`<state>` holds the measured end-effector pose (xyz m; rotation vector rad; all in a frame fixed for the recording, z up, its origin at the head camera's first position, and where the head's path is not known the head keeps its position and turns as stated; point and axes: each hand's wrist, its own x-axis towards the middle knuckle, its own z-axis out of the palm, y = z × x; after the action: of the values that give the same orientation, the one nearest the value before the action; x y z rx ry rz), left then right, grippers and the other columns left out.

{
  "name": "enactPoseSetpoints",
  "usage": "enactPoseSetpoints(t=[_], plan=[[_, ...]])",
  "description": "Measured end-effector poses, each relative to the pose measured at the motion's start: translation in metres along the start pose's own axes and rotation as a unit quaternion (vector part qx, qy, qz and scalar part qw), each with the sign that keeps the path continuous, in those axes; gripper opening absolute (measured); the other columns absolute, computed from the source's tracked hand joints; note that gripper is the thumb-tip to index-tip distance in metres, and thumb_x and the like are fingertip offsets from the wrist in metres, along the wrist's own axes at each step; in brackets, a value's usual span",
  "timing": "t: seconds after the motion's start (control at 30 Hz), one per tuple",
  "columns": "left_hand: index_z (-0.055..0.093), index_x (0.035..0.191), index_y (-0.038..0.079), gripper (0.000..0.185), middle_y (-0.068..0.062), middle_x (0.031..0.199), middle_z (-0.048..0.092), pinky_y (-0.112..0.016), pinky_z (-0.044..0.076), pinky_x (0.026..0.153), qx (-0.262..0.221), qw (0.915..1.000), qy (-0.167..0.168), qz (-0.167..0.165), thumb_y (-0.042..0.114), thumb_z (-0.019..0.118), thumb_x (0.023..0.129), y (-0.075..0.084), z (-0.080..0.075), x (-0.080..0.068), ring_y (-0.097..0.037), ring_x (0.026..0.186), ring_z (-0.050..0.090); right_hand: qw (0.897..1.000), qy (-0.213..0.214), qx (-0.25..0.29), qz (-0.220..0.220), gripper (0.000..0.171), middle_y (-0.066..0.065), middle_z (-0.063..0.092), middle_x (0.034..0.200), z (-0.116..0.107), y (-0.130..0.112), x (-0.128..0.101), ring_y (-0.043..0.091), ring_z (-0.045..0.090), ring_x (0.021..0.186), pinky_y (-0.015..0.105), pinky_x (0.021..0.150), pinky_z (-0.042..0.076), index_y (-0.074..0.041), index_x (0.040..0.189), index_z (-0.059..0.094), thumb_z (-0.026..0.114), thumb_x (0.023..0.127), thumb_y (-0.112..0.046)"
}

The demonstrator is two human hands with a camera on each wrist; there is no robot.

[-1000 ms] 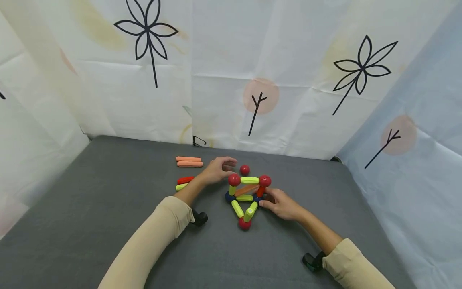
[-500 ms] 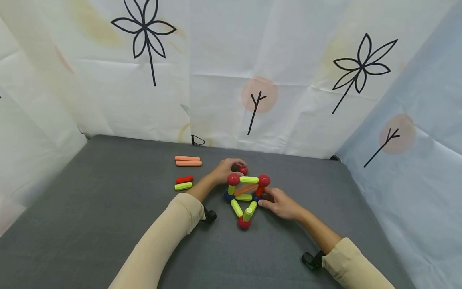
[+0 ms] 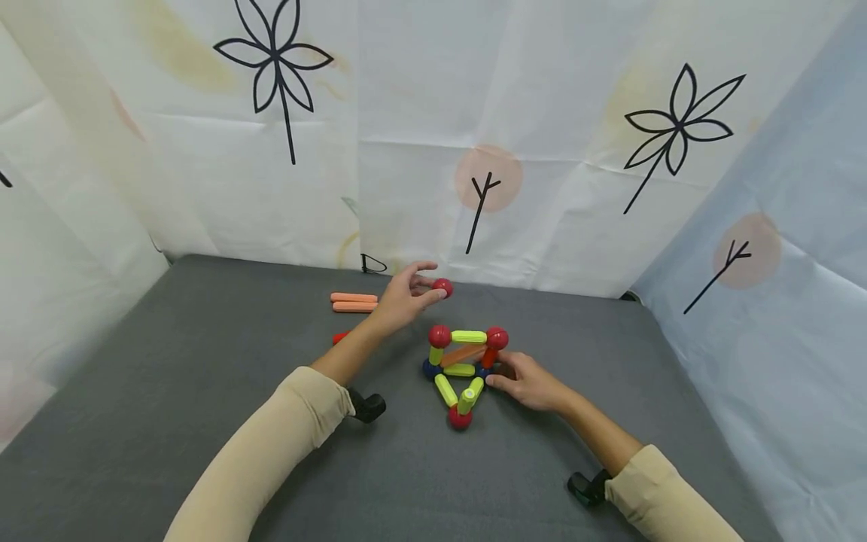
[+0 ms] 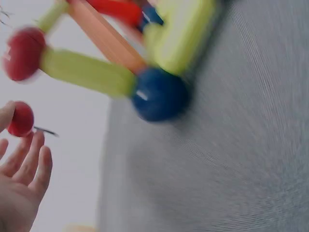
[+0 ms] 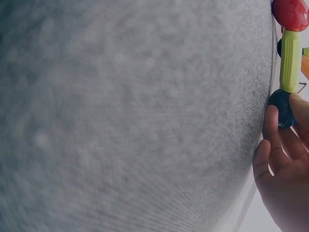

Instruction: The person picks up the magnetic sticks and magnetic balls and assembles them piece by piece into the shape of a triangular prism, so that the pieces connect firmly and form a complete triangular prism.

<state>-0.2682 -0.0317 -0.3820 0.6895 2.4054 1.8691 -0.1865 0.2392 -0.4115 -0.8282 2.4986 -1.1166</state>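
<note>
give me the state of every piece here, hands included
left hand, pinching the loose red ball
loose red ball, held, apart from the rod-and-ball structure
right hand, gripping a blue ball at the structure's corner
rod-and-ball structure, joined up, standing on the table
nearest yellow-green rod, lower end on a red ball, top end bare
orange rod pair, unattached, side by side
loose red rod, partly hidden by the left forearm

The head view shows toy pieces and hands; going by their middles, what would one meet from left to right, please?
Orange rods, left hand, held red ball, ball-and-rod frame, right hand.
</note>
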Motion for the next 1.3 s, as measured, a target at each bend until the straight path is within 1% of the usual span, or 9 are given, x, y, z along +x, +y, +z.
enactPoseSetpoints(t=[0.07,0.13,0.2,0.3,0.4,0.6,0.8,1.07,1.3], plan=[[0.047,0.142,0.006,0.054,-0.018,0.12,0.067,-0.04,0.053,0.09,-0.018,0.9993,0.015,0.03,0.009,0.07,0.094,0.013,-0.004,-0.007,-0.03,0.108,0.065,1.0,-0.001,-0.001,-0.001,0.034,0.011,0.064,0.123,0.0,0.0,0.0,0.02,0.06,0.096,0.033,0.085,0.05,0.0,0.131,0.058,0.06,0.1,-0.013],[0.048,0.141,0.005,0.055,-0.018,0.12,0.067,-0.04,0.052,0.093,-0.029,0.9974,0.006,0.066,0.006,0.071,0.092,0.024,-0.006,-0.015,-0.029,0.109,0.065,1.0,0.0,-0.001,-0.002,0.034,0.011,0.065,0.123,0.0,0.0,0.0,0.019,0.06,0.097,0.034,0.086,0.051,0.0,0.131,0.058,0.06,0.1,-0.013],[0.049,0.14,0.005,0.055,-0.017,0.122,0.066,-0.04,0.052,0.095,-0.04,0.9941,-0.027,0.098,0.004,0.072,0.09,0.034,-0.005,-0.026,-0.028,0.109,0.065,1.0,0.001,-0.003,-0.004,0.034,0.011,0.065,0.122,0.0,0.0,0.0,0.019,0.061,0.098,0.034,0.086,0.051,0.001,0.131,0.058,0.06,0.1,-0.013],[0.052,0.138,0.005,0.054,-0.014,0.122,0.066,-0.039,0.054,0.091,-0.046,0.987,-0.094,0.121,0.004,0.074,0.088,0.044,0.0,-0.042,-0.023,0.108,0.066,1.0,0.004,-0.004,-0.006,0.034,0.011,0.065,0.123,0.0,0.0,0.0,0.021,0.062,0.101,0.037,0.088,0.051,0.001,0.131,0.058,0.06,0.1,-0.012],[0.054,0.135,0.007,0.053,-0.008,0.12,0.067,-0.037,0.055,0.086,-0.021,0.9811,-0.133,0.139,0.006,0.076,0.087,0.051,0.005,-0.056,-0.017,0.105,0.066,1.0,0.006,-0.005,-0.009,0.034,0.012,0.065,0.123,0.0,0.001,0.0,0.024,0.063,0.105,0.042,0.092,0.051,0.002,0.131,0.057,0.061,0.099,-0.011],[0.058,0.131,0.006,0.048,-0.004,0.119,0.068,-0.039,0.056,0.085,0.033,0.9713,-0.156,0.176,0.008,0.077,0.087,0.054,0.011,-0.07,-0.01,0.1,0.066,1.0,0.003,-0.007,-0.009,0.036,0.015,0.065,0.122,0.001,0.001,-0.001,0.025,0.064,0.105,0.044,0.093,0.052,0.006,0.131,0.055,0.06,0.1,-0.012],[0.058,0.128,0.001,0.047,-0.01,0.122,0.067,-0.04,0.055,0.09,0.024,0.9658,-0.182,0.184,0.007,0.078,0.086,0.05,0.017,-0.077,-0.014,0.105,0.066,1.0,0.004,0.0,-0.006,0.037,0.015,0.065,0.125,0.002,0.001,-0.002,0.026,0.065,0.11,0.043,0.095,0.051,0.006,0.132,0.054,0.06,0.1,-0.011],[0.058,0.13,0.003,0.046,-0.008,0.121,0.067,-0.04,0.056,0.088,0.03,0.9615,-0.221,0.161,0.006,0.076,0.087,0.042,0.03,-0.083,-0.012,0.107,0.065,1.0,0.003,0.006,-0.011,0.039,0.014,0.065,0.125,0.001,0.002,-0.002,0.024,0.065,0.109,0.04,0.095,0.051,0.004,0.133,0.054,0.061,0.1,-0.014],[0.059,0.129,0.004,0.047,-0.01,0.125,0.065,-0.041,0.056,0.087,0.044,0.9613,-0.224,0.154,0.003,0.077,0.085,0.039,0.032,-0.086,-0.011,0.104,0.065,1.0,0.002,0.003,-0.008,0.038,0.012,0.065,0.123,0.002,0.002,-0.002,0.023,0.064,0.108,0.04,0.096,0.051,0.004,0.132,0.054,0.06,0.1,-0.015]])
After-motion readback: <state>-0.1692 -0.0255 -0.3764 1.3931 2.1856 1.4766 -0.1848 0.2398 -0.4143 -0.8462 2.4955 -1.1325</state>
